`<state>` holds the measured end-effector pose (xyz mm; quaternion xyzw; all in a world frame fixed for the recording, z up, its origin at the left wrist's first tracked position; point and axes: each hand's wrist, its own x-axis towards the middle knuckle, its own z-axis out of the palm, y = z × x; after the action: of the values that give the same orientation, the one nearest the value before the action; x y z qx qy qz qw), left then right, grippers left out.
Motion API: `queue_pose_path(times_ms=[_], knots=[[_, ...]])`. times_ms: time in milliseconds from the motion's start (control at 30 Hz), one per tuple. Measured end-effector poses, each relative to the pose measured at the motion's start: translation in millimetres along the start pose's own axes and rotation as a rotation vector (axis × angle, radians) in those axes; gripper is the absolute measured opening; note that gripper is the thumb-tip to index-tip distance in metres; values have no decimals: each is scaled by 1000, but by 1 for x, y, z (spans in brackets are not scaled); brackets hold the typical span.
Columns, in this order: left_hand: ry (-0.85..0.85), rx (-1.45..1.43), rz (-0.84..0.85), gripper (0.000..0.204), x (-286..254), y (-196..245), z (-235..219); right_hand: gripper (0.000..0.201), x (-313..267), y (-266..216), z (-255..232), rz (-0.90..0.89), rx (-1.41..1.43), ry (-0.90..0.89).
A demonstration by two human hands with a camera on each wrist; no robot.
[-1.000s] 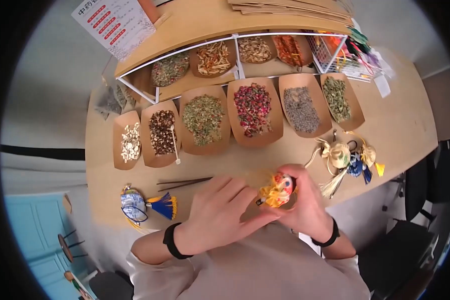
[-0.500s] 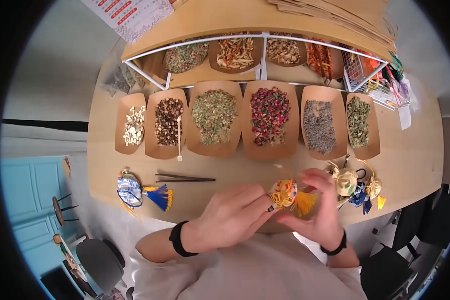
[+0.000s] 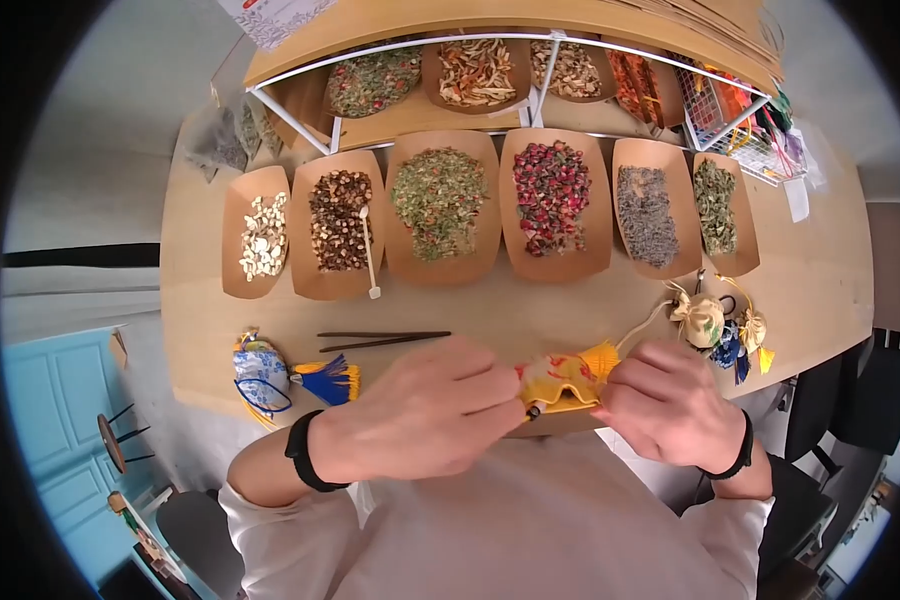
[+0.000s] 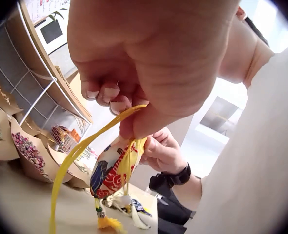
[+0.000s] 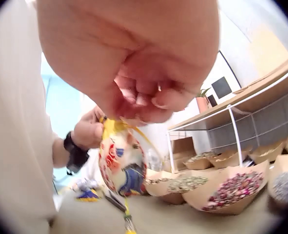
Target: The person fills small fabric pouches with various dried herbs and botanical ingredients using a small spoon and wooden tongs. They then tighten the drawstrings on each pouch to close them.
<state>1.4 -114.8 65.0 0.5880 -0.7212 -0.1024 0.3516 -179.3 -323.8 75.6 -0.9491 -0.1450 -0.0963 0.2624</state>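
Note:
Between both hands hangs a small drawstring sachet (image 3: pixel 550 378) with a red, blue and cream print, its gathered mouth yellow. My left hand (image 3: pixel 420 410) pinches one side of the yellow neck between thumb and fingers. At the other side, my right hand (image 3: pixel 670 405) pinches the neck too, fingers curled. A yellow cord (image 4: pixel 70 158) loops down from the left hand in the left wrist view. Below the sachet's body dangles a yellow tassel (image 4: pixel 109 224). Dark tweezers (image 3: pixel 380 335) lie on the table beyond the left hand.
A blue-and-white sachet (image 3: pixel 260 372) with a blue tassel lies at left, several cream and blue sachets (image 3: pixel 703 322) at right. Paper trays of dried herbs line the table, including rosebuds (image 3: pixel 550 195); a small spoon (image 3: pixel 370 250) rests in one. Behind stands a white-framed shelf (image 3: pixel 410 42).
The right hand, spread beside the sachet half a second ago, has closed its fingers on the neck. The sachet has been turned, and its yellow mouth now stretches between both hands.

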Motion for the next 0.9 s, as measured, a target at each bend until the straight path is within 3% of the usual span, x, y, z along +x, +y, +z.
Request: queue_pose_path(times_ms=[200,300,367,400,533,600,700,900], knots=[[8,53,-47,23,-24,-9,-16,22,33,-3,11,-4,47,86],[12,85,-51,23,-36,-15,-24,24,50,-11,17,91,80,181],[12,65,-44,23,-41,-19,-28,25,58,-12,22,-95,47,39],[15,45,-32,22,-43,-21,-31,24,65,-16,17,-96,-5,-81],[13,62,-38,22,-50,-27,-39,23,75,-15,24,-94,-17,-111],[285,92,-150,25,-49,-22,-35,23,79,-15,25,-86,27,-90],[243,109,-22,28,-51,-15,-36,19,85,-18,24,-126,-7,-101],[121,162,59,27,-56,-18,-38,19,78,-21,21,-135,49,-56]])
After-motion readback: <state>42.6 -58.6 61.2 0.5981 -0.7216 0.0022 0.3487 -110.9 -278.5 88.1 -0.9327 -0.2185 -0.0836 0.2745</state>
